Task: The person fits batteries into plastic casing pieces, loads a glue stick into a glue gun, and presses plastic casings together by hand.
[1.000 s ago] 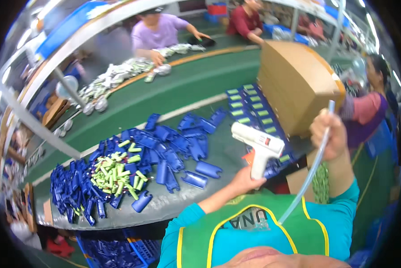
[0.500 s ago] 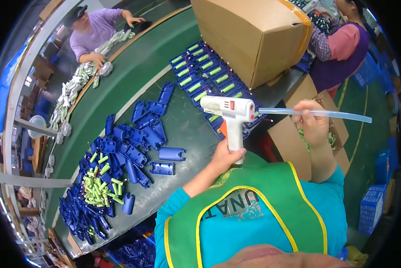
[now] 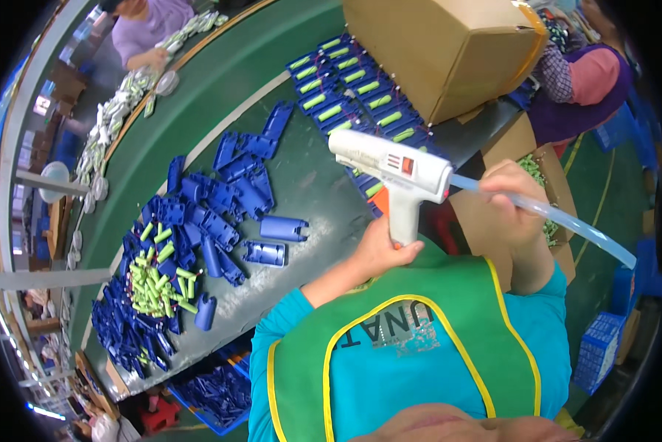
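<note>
My left hand (image 3: 382, 252) is closed around the handle of a white glue gun (image 3: 391, 163) with an orange trigger. The gun lies level above the table edge, its nozzle end toward the left. A long translucent glue stick (image 3: 585, 230) runs from the gun's rear end out to the right, bending downward. My right hand (image 3: 514, 200) pinches that stick a short way behind the gun. Beneath and beyond the gun, rows of blue plastic housings (image 3: 360, 88) hold light green battery cells with thin wires.
Loose blue housings (image 3: 220, 199) and a heap of green cells (image 3: 158, 283) cover the table's left part. A large cardboard box (image 3: 434, 59) stands at the far side. An open carton (image 3: 519, 140) sits by my right arm. Two co-workers are at the far left and far right.
The glue gun has turned slightly, its rear end lower and further right. The glue stick has tilted and bent down on the right. My right hand stays closed on it. The view has shifted.
</note>
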A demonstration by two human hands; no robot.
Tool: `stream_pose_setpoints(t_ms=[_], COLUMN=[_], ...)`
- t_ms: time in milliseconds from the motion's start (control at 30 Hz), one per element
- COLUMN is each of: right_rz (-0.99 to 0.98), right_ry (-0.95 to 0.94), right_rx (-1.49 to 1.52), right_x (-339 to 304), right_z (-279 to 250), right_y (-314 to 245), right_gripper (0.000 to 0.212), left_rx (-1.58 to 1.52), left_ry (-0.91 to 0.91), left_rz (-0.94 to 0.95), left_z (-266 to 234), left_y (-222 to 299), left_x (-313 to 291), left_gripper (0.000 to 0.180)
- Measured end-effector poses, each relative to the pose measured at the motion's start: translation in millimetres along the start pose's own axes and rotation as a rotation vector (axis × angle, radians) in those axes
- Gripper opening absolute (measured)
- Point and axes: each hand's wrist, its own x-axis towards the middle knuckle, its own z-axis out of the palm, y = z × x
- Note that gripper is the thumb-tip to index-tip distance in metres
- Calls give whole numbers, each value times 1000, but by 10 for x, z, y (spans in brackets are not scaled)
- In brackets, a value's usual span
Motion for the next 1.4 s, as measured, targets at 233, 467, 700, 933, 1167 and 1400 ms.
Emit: stream_pose_setpoints(t_ms=[233, 467, 700, 933, 1167, 1400], right_rz=[376, 694, 892, 1009, 1007, 1011], right_ry=[215, -447, -49, -188, -264, -275], right_rx=[506, 565, 896, 726, 547, 451], right_x=[-442, -385, -527, -776, -1026, -929], right_z=[403, 666, 665, 108, 164, 224], right_y=[216, 82, 118, 177, 303, 342], right_gripper=[51, 72, 67, 59, 53, 48], left_rx=[18, 81, 573, 979, 996, 989], left_ry=[-62, -167, -243, 371, 419, 453], left_rz=[-83, 179, 230, 312, 326, 329], left_z=[-35, 145, -63, -486, -424, -366], left_y=[159, 1, 130, -59, -209, -337], left_x=[31, 48, 39, 211, 381, 448], left_gripper=[53, 62, 40, 15, 16, 18])
